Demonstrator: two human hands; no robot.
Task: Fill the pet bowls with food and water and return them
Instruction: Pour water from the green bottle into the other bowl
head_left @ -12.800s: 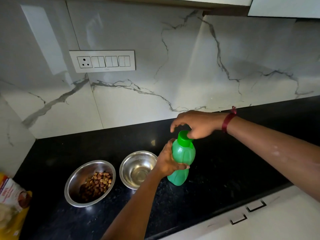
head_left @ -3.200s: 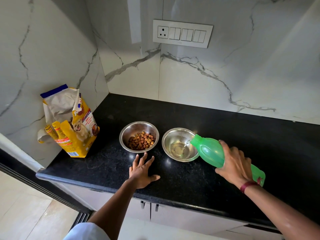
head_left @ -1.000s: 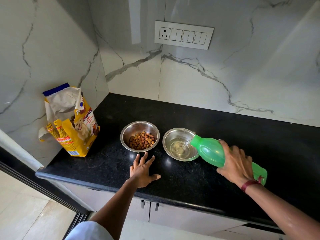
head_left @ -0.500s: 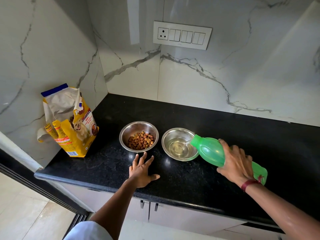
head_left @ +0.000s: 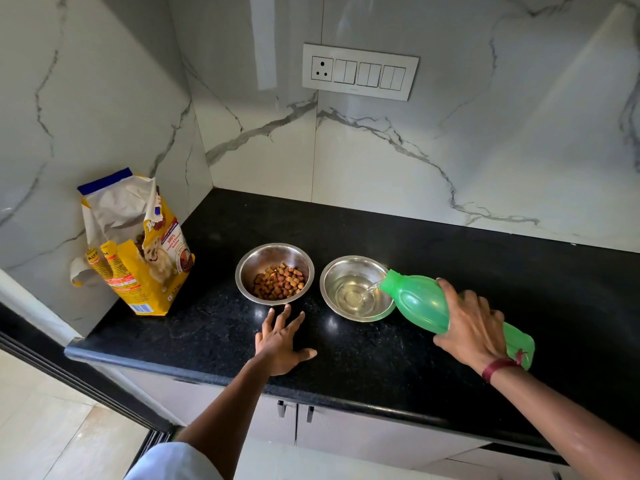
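Sleeve (head_left: 173, 460), white, sits at the bottom edge on the left arm. Above it are grey cabinet doors (head_left: 346, 434) with two dark handles, under the front lip of a black counter (head_left: 381, 372). The left hand (head_left: 281, 344) lies flat on the counter near that lip, fingers straight and spread, holding nothing. Its fingertips end just short of the food bowl (head_left: 273, 255). The right hand (head_left: 471, 329), with a red band (head_left: 498, 368) at its wrist, has fingers and thumb wrapped round a green bottle (head_left: 420, 304). The bottle is tipped almost level, its mouth over the right rim of the water bowl (head_left: 353, 266), and a thin stream runs in. Water (head_left: 356, 296) covers the bottom of this steel bowl. The food bowl, also steel, stands just to its left without touching it, with brown kibble (head_left: 280, 283) across its floor. Further left a yellow bag (head_left: 138, 258), its top torn open, stands beside the side wall. Behind everything rises a white marble wall (head_left: 485, 150) carrying a switch panel (head_left: 360, 71).
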